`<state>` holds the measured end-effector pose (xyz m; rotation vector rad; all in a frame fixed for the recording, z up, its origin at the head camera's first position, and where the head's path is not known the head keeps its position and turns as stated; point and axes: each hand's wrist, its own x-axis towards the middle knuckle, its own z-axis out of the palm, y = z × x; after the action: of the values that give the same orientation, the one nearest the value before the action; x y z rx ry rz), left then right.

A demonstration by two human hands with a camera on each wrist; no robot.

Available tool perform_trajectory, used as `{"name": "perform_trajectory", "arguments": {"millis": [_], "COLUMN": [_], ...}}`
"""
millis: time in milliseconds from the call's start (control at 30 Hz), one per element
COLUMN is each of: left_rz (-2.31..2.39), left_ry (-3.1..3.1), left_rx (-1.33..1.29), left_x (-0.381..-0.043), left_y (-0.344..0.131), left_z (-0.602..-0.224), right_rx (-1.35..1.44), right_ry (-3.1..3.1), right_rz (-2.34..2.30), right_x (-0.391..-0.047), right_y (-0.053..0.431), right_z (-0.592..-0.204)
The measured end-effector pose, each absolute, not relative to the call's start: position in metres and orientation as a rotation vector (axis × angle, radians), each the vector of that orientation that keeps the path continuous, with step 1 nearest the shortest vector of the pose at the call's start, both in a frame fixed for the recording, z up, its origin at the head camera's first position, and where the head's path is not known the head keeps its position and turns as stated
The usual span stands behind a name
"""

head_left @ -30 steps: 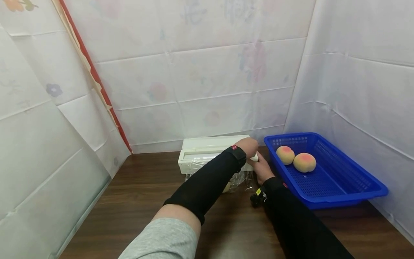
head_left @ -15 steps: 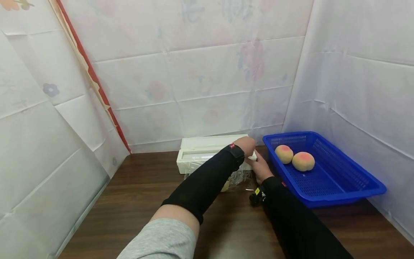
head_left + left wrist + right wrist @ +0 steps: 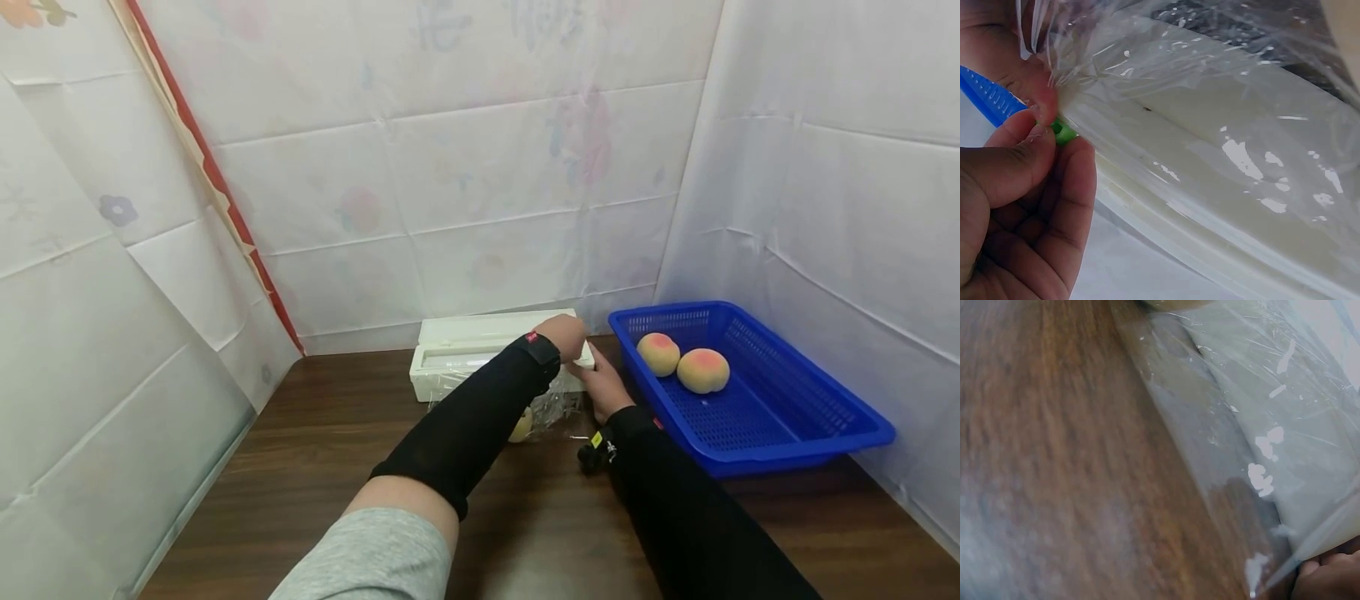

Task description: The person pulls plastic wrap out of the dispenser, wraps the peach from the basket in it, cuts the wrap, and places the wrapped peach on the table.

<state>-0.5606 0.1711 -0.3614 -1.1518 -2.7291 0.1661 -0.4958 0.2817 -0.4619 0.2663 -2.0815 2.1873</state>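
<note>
Grained tabletop [image 3: 525,533], crinkled clear film [image 3: 1197,106]

Wearing 2 black forearm sleeves [image 3: 468,425] [image 3: 690,508], grey shirt sleeve [image 3: 375,554] left; 2 red tags [image 3: 532,337] [image 3: 658,423] showing at wrists, yellow label [image 3: 596,439] right.

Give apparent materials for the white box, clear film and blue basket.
White box: probably rigid plastic; smooth, low-sheen surface, straight edges.
Clear film: thin, glossy plastic by its look; see-through, creased, with sharp glints.
Blue basket: likely moulded plastic, slight sheen; regular perforations, one even colour.
</note>
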Motion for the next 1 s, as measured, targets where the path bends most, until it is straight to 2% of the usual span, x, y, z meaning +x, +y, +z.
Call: {"name": "perform_trajectory", "arguments": {"millis": [1000], "left_rz": [0.162], "left_ry": [-2.743], "left_rx": [-1.150], "left_x": [-0.548], "left_y": [0.142], "left_z": [-0.358], "right_rx": [0.171], "right_ry": [-2.056], "right_rz": [2.226], "right_x": [-0.494], "right_y": [0.279], "right_z": [-0.461]}}
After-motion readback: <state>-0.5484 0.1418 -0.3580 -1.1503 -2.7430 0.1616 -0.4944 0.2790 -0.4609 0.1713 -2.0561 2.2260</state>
